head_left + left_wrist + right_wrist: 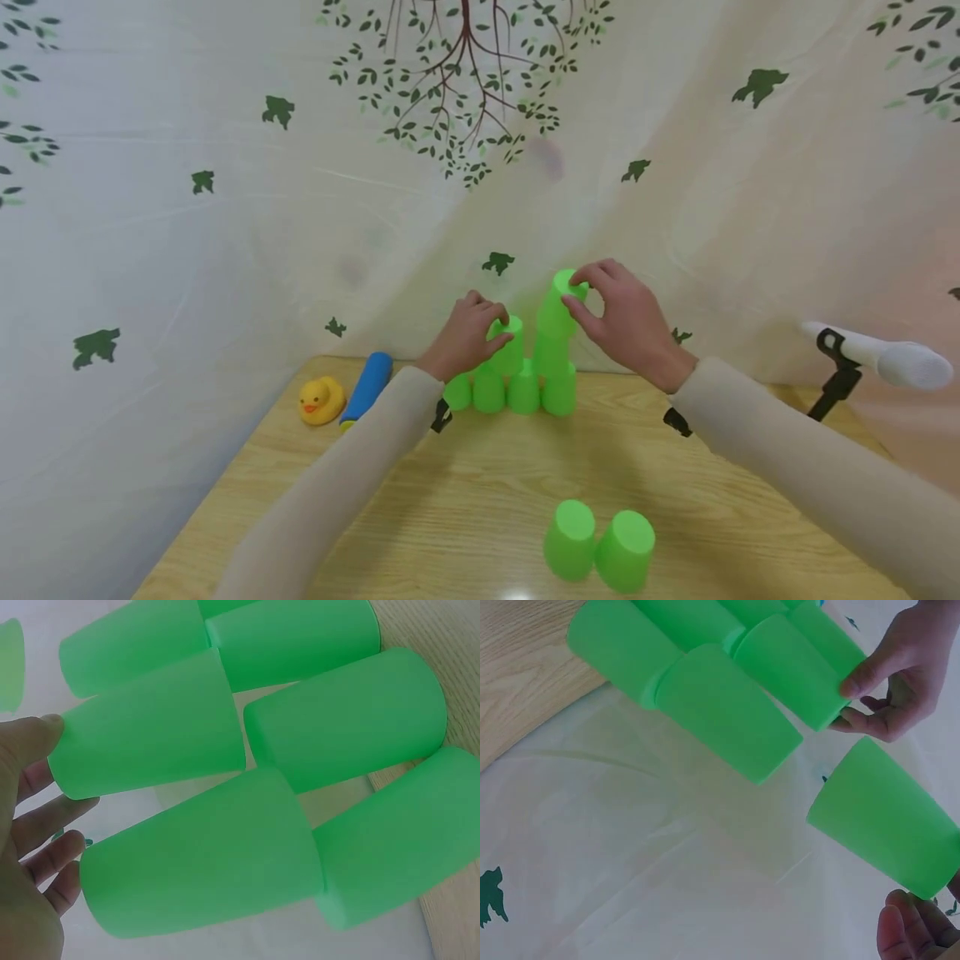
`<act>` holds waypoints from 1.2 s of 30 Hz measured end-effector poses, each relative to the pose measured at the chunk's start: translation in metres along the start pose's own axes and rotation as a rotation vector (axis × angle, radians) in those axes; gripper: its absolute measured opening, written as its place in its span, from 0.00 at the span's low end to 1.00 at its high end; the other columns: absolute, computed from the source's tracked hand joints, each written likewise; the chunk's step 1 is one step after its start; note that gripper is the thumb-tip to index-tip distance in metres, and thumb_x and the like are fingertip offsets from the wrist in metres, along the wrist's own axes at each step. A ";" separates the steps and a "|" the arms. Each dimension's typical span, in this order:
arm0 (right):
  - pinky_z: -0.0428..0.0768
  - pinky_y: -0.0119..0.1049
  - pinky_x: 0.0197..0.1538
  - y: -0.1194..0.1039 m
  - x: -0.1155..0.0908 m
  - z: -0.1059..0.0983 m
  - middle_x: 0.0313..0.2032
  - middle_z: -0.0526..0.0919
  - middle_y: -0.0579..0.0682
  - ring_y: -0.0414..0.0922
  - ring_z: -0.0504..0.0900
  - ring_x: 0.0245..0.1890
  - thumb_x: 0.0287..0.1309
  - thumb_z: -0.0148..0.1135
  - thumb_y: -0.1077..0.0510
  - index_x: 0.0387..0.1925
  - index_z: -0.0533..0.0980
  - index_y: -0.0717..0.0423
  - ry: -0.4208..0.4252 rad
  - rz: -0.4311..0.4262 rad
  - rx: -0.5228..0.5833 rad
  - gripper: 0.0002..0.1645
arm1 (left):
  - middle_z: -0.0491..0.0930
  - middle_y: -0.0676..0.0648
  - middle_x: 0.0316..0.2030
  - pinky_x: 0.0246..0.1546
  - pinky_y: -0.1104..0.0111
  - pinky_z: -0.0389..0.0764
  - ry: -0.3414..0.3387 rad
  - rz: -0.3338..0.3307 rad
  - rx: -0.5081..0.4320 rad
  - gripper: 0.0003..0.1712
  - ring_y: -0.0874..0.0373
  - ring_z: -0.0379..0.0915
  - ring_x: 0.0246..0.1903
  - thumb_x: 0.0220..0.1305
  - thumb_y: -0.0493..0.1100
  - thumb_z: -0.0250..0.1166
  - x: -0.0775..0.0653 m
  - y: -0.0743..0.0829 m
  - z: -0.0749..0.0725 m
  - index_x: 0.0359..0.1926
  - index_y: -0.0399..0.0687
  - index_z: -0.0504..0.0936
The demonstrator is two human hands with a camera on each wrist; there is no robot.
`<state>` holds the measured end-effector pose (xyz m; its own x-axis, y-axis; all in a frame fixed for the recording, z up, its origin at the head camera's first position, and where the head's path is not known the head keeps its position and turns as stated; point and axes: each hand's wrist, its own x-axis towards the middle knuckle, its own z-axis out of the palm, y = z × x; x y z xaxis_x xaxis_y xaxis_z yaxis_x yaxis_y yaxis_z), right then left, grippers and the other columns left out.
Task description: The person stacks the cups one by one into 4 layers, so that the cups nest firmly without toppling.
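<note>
Gripping one inverted green cup (557,313) in the right hand (632,323), clear above the stacked cups (523,392) at the worktop's (450,492) rear. Pinching a second-tier cup (508,352) in the left hand (467,337). In front, two more cups (570,546), side by side.

Right hand (915,930), lower right, gripping the narrow end of a green cup (881,817) apart from the stacked cups (724,712). Left hand (909,679), upper right, pinching one stacked cup. Upper left, wooden table (532,667); below, pale cloth (652,862) with dark leaf (490,896).
</note>
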<state>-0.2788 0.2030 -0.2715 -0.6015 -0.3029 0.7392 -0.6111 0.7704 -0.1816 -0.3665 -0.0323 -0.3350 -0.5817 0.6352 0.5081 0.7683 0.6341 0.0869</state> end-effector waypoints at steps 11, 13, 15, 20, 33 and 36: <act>0.76 0.44 0.41 -0.005 0.015 0.015 0.43 0.75 0.53 0.48 0.74 0.41 0.60 0.63 0.53 0.42 0.75 0.57 -0.051 0.020 0.026 0.14 | 0.78 0.50 0.33 0.49 0.58 0.63 -0.065 -0.065 0.016 0.12 0.54 0.63 0.41 0.62 0.49 0.66 0.004 0.002 0.000 0.41 0.47 0.79; 0.76 0.44 0.40 -0.005 0.017 0.017 0.43 0.75 0.54 0.48 0.74 0.41 0.61 0.63 0.53 0.42 0.75 0.57 -0.056 0.028 0.028 0.13 | 0.78 0.50 0.34 0.49 0.58 0.63 -0.076 -0.076 0.009 0.13 0.54 0.64 0.42 0.61 0.49 0.66 0.005 0.002 0.002 0.42 0.47 0.79; 0.76 0.44 0.40 -0.004 0.018 0.017 0.44 0.75 0.54 0.49 0.74 0.41 0.61 0.62 0.54 0.42 0.74 0.58 -0.062 0.035 0.028 0.13 | 0.78 0.50 0.34 0.49 0.58 0.64 -0.080 -0.088 -0.003 0.13 0.53 0.64 0.42 0.61 0.49 0.66 0.006 0.002 0.003 0.42 0.47 0.79; 0.75 0.46 0.42 0.000 0.023 0.020 0.45 0.75 0.55 0.51 0.75 0.42 0.62 0.61 0.54 0.43 0.74 0.59 -0.091 0.060 0.039 0.14 | 0.76 0.48 0.36 0.45 0.61 0.68 -0.087 -0.130 -0.023 0.15 0.54 0.64 0.41 0.61 0.50 0.66 0.006 0.000 0.005 0.44 0.48 0.79; 0.75 0.46 0.44 0.011 0.030 0.037 0.46 0.75 0.55 0.53 0.75 0.44 0.63 0.60 0.53 0.46 0.74 0.58 -0.204 0.138 0.088 0.15 | 0.79 0.46 0.43 0.44 0.60 0.69 -0.054 -0.140 -0.054 0.17 0.52 0.65 0.43 0.64 0.47 0.63 0.003 -0.001 -0.001 0.49 0.43 0.77; 0.75 0.47 0.45 0.011 0.030 0.039 0.46 0.75 0.55 0.53 0.75 0.44 0.63 0.60 0.53 0.46 0.74 0.58 -0.214 0.163 0.094 0.15 | 0.79 0.46 0.43 0.44 0.60 0.69 -0.054 -0.135 -0.053 0.17 0.52 0.65 0.43 0.64 0.47 0.63 0.003 -0.001 -0.002 0.49 0.43 0.77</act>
<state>-0.3242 0.1804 -0.2766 -0.7846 -0.2987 0.5432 -0.5365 0.7664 -0.3534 -0.3680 -0.0318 -0.3323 -0.6928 0.5696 0.4423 0.6946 0.6918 0.1972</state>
